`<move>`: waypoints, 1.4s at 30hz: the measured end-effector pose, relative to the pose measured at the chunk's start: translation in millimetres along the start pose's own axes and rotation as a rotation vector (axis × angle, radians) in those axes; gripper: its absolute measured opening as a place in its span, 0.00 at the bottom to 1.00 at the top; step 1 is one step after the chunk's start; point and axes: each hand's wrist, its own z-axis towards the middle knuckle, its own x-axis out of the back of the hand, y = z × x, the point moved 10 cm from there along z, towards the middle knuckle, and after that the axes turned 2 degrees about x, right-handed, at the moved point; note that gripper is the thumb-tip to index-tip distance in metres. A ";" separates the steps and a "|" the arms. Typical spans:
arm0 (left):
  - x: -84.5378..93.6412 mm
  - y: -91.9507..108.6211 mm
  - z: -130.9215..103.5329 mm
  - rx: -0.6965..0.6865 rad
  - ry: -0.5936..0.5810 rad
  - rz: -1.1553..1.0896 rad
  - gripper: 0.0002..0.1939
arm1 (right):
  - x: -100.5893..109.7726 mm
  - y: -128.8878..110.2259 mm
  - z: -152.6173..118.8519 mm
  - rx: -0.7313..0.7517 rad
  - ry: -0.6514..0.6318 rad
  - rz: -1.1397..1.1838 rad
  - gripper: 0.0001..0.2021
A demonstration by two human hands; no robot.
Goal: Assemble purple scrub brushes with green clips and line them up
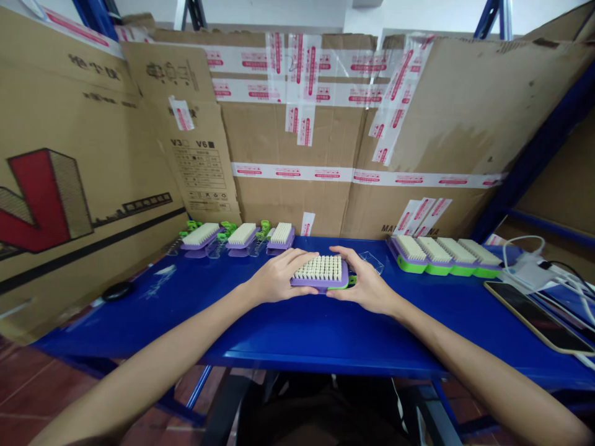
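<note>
A scrub brush with cream bristles facing up and a purple body with a green edge is held between both hands above the middle of the table. My left hand grips its left end, thumb along the near side and fingers over the far side. At the other end, my right hand closes around the brush, near a small green part partly hidden by the fingers. Just behind my right hand lies a clear plastic piece.
Purple brushes stand at the back left beside green clips and clear plastic pieces. Several green-and-purple brushes sit in a row at the right. A phone, white cables and a black round object lie on the blue table.
</note>
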 end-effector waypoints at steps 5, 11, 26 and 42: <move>-1.1 1.0 -1.7 0.022 0.020 -0.052 0.40 | -4.0 8.1 0.3 -0.023 -0.047 0.095 0.49; -3.3 -1.1 -1.6 0.047 0.010 -0.088 0.40 | -3.5 8.2 2.0 -0.042 -0.070 0.169 0.48; -4.0 -2.7 -1.2 0.106 -0.003 -0.138 0.39 | -7.5 21.1 1.0 -0.107 -0.070 0.282 0.45; -6.5 -5.4 0.6 0.145 -0.007 -0.188 0.39 | -3.4 20.3 3.7 -0.168 -0.039 0.299 0.41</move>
